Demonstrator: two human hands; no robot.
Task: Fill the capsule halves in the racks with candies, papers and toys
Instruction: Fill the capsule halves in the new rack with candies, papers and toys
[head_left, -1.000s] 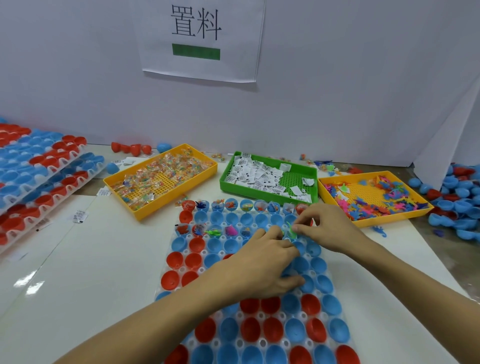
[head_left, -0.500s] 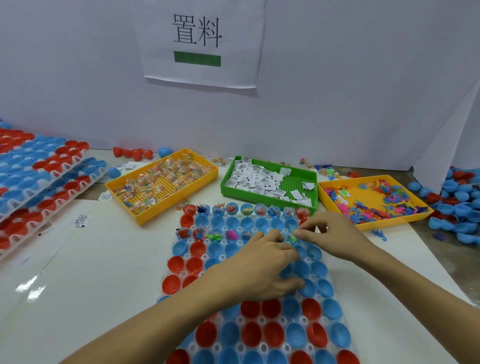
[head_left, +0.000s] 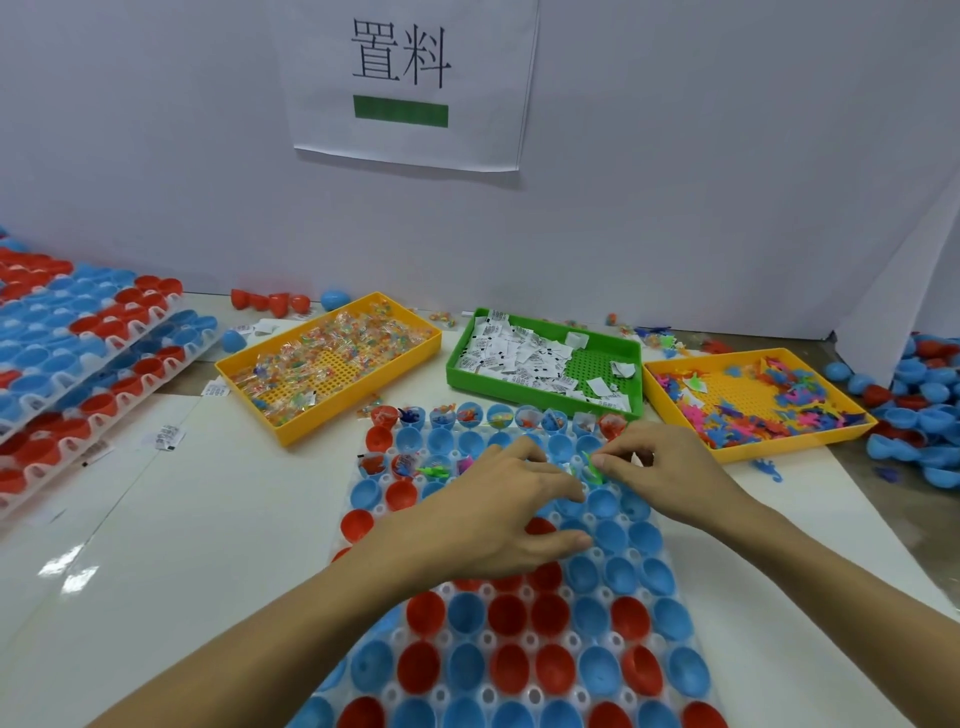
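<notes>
Head view, yellow tray (head_left: 415, 347) w/ candies, green tray (head_left: 636, 364) w/ papers

The left hand (head_left: 498, 512) covers several capsule halves of the rack (head_left: 519, 649), so their content cannot be seen. The bottom edge cuts the rack. The print on the papers (head_left: 519, 353) is too small to read.

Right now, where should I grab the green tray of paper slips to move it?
Grip the green tray by its raised near long rim, coming from above on the side facing you. The slips pile toward the far left, so support that end; hold it level, since the walls look low.
</notes>
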